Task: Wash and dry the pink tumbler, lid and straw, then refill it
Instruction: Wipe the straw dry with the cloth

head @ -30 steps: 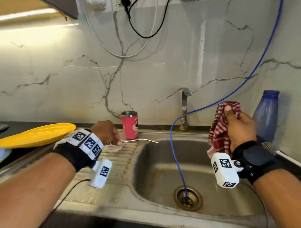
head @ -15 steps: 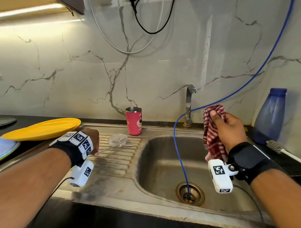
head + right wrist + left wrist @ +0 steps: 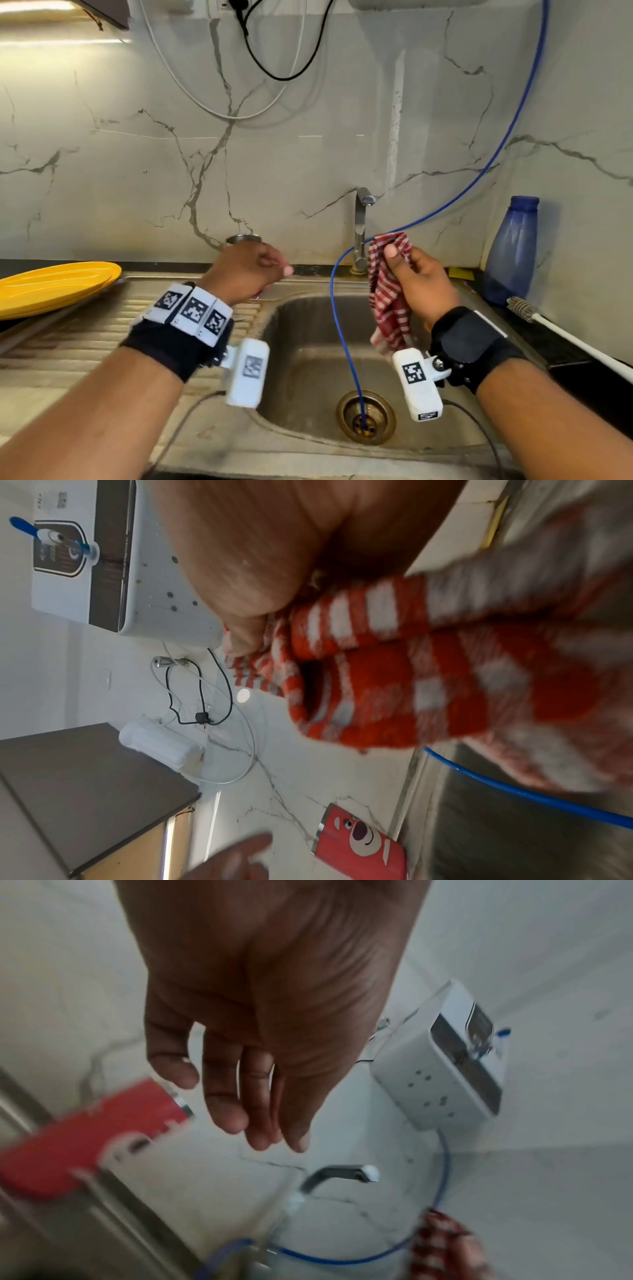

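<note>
The left hand (image 3: 245, 270) hangs in the air near the pink tumbler (image 3: 359, 842), its fingers (image 3: 226, 1110) straight and loosely spread, holding nothing and not touching the cup; in the head view it hides most of the tumbler, of which only the steel rim shows above the knuckles. The right hand (image 3: 416, 277) is raised over the sink (image 3: 308, 387), thumb and curled fingers pinching a red checked cloth (image 3: 388, 301) that hangs down from the grip.

The step in hand looks like drying: the tumbler stands upright with no lid on at the far edge of the desk, just left of the tap (image 3: 361, 233), and the cloth is ready; the lid and straw are not visible now, probably behind the left forearm. The next move likely calls for the left hand to close round the tumbler's body and bring it toward the cloth, so the right hand can wipe it; the grip should be firm, since a rinsed steel cup may be slippery.

Further out, a yellow plate (image 3: 54, 284) lies at the left, a blue bottle (image 3: 512, 250) stands at the right, and a blue hose (image 3: 346, 342) runs down into the drain.
</note>
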Motion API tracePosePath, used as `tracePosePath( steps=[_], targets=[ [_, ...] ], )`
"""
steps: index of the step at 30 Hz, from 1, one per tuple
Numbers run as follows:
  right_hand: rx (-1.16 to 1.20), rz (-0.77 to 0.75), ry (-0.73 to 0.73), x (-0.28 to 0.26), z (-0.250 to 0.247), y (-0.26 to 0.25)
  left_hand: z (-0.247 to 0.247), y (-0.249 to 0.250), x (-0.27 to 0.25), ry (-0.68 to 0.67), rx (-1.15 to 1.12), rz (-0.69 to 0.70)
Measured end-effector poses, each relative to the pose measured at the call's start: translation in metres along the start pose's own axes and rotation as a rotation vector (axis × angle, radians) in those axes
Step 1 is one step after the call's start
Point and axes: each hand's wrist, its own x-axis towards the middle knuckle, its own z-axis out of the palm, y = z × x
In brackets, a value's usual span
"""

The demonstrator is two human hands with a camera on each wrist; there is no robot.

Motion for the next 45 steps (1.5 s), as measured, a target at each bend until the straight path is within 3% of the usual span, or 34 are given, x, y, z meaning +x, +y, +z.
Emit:
tracePosePath(
  steps=[3,6,11,14,17,19,23,27,29,31,33,36,40,45],
  targets=[
    [0.075,-0.022,-0.069,-0.001,0.005,-0.004,0.042,0.039,-0.011,-0.100,-0.363,0.077],
    [0.245,0.005,-0.185,0.000,0.008,-0.001,0.076,0.052,-0.021,-0.197,-0.520,0.149],
    [0.228,0.061,-0.257,0.001,0.016,0.001,0.093,0.043,-0.017,-0.031,-0.446,0.190],
    [-0.005,0.036,-0.370,-0.004,0.022,-0.003,0.087,0.038,-0.017,0.100,-0.403,0.183],
    [-0.261,0.000,-0.459,-0.012,0.022,-0.012,0.079,0.036,-0.019,0.108,-0.448,0.175],
    [-0.279,0.038,-0.410,-0.016,0.020,-0.020,0.075,0.040,-0.023,0.100,-0.533,0.147],
    [-0.034,0.210,-0.216,-0.017,0.009,-0.038,0.065,0.052,-0.027,-0.027,-0.910,-0.105],
    [-0.331,0.251,-0.067,-0.023,-0.008,-0.061,0.073,0.055,-0.026,-0.144,-0.950,-0.277],
    [-0.310,0.279,-0.052,-0.030,-0.020,-0.073,0.074,0.063,-0.030,-0.243,-1.022,-0.331],
    [-0.324,0.203,-0.113,-0.046,-0.039,-0.090,0.068,0.074,-0.034,-0.315,-1.063,-0.265],
    [-0.470,0.106,-0.221,-0.064,-0.059,-0.108,0.059,0.086,-0.040,-0.385,-1.029,-0.113],
    [-0.727,0.033,-0.315,-0.086,-0.083,-0.127,0.055,0.109,-0.050,-0.399,-0.817,0.104],
    [-1.116,-0.066,-0.185,-0.109,-0.115,-0.146,0.075,0.140,-0.052,-0.161,-0.385,0.345],
    [-1.187,0.013,-0.013,-0.129,-0.165,-0.161,0.116,0.188,-0.052,-0.234,-0.380,0.435]
  ],
)
